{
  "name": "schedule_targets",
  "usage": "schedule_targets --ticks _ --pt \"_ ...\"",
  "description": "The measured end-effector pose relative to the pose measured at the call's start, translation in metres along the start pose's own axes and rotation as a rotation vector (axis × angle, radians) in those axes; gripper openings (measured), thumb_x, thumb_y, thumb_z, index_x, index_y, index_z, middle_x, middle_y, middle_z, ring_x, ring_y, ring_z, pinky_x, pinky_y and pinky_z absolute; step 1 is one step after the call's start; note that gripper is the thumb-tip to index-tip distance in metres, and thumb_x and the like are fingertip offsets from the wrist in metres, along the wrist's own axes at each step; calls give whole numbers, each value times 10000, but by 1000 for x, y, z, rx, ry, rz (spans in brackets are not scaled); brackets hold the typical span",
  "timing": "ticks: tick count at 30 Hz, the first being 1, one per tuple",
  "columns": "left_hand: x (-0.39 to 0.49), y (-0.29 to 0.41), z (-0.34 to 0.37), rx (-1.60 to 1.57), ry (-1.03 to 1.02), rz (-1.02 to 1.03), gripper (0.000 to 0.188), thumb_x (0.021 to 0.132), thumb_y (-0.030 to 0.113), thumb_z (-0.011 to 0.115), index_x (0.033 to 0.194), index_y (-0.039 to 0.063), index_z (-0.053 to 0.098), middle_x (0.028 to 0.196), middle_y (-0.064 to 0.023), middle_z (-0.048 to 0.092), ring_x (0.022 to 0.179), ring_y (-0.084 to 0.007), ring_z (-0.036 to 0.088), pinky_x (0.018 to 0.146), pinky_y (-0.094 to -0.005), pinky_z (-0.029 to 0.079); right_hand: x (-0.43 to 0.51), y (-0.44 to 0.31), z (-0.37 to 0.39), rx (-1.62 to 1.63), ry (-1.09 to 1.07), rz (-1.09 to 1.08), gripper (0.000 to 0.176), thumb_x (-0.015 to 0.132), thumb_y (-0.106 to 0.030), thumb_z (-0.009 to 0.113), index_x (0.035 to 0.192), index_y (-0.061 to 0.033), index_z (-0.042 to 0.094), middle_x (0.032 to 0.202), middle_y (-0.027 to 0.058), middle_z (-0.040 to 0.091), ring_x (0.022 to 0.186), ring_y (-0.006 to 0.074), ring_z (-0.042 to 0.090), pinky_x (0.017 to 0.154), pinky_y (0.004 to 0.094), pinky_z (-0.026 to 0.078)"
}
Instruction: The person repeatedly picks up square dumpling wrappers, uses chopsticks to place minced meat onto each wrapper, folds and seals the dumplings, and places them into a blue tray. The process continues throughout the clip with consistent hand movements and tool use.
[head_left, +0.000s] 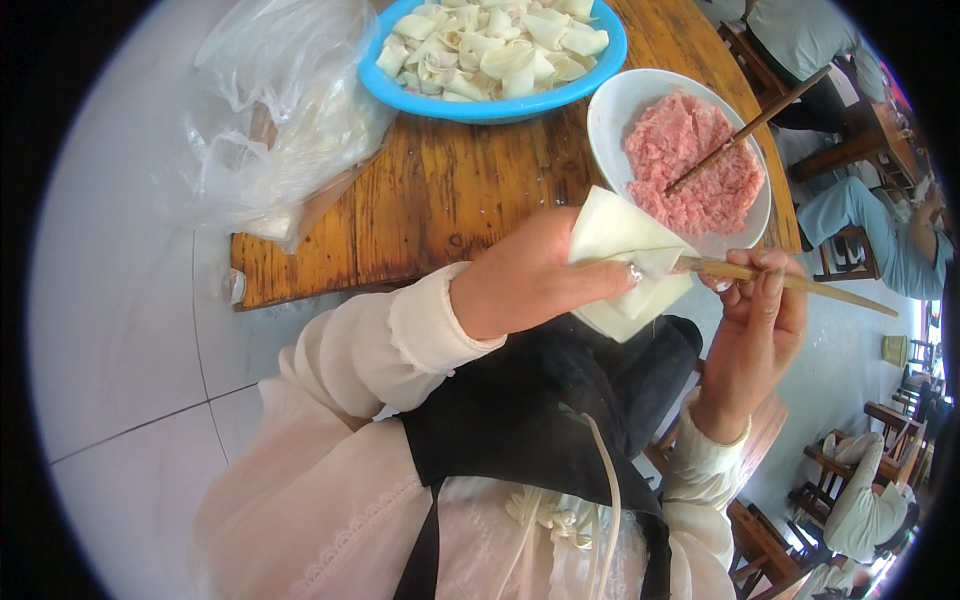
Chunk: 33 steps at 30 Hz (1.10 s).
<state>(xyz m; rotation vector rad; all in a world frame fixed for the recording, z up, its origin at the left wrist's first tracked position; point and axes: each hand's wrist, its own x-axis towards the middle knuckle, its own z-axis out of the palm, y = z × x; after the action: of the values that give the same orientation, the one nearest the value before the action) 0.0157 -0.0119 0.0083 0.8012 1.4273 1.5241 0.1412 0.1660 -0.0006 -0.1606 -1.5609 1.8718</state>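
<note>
My left hand (525, 274) grips a small stack of pale square wonton wrappers (611, 232), with the thumb lying across the top sheet. A corner of that sheet is folded over near the thumb. In my right hand (757, 322) is a wooden chopstick (832, 291), pinched between thumb and fingers. Its tip meets the folded wrapper; any filling there is hidden. Just beyond the hands is a white bowl (609, 142) of pink minced meat (675, 150). A second, darker chopstick (750, 129) is stuck in the meat at a slant.
A blue basin (480, 111) heaped with folded wontons (502, 49) stands on the wooden table (450, 187). Clear plastic bags (277, 135) lie over the table's left corner. To the right, seated people (870, 225) and wooden chairs (757, 540) fill the room.
</note>
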Motion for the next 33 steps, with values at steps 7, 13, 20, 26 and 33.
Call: schedule_targets --ticks 7,13,20,26,33 --pt "-1 -20 -13 -214 -36 -14 450 840 125 666 1241 -12 514 1164 -142 597 1015 -246 614 884 -329 465 -5 -2 2 35 49 6 209 988 -186 465 1065 4 509 992 124 579 820 177 574 728 283 482" --pt "-6 -19 -41 865 237 503 506 775 82 716 1237 23 518 1132 -174 594 1020 -315 604 869 -359 475 -29 -34 12 231 4 -119 226 959 -241 515 984 -27 447 832 112 505 554 149 480 533 272 497" --pt "-6 -4 -5 -5 -38 137 311 893 115 580 1171 -24 561 1085 -82 637 962 -157 617 837 -295 477 -17 -10 0 58 189 17 235 993 -191 442 1079 20 499 987 183 591 740 224 607 693 322 525" --pt "-8 1 0 -495 -18 -245 326 863 123 617 1150 -22 564 1062 -68 637 930 -126 618 823 -269 477 -19 -8 5 -57 168 -133 213 977 -175 474 1078 6 520 967 161 622 750 248 620 683 348 536" --pt "-5 3 -1 -300 -27 -164 283 858 122 572 1113 0 581 1011 -36 636 885 -104 605 784 -246 469 -28 -40 24 -700 -505 -670 260 679 -12 726 916 -45 624 979 146 638 839 290 622 727 354 570"
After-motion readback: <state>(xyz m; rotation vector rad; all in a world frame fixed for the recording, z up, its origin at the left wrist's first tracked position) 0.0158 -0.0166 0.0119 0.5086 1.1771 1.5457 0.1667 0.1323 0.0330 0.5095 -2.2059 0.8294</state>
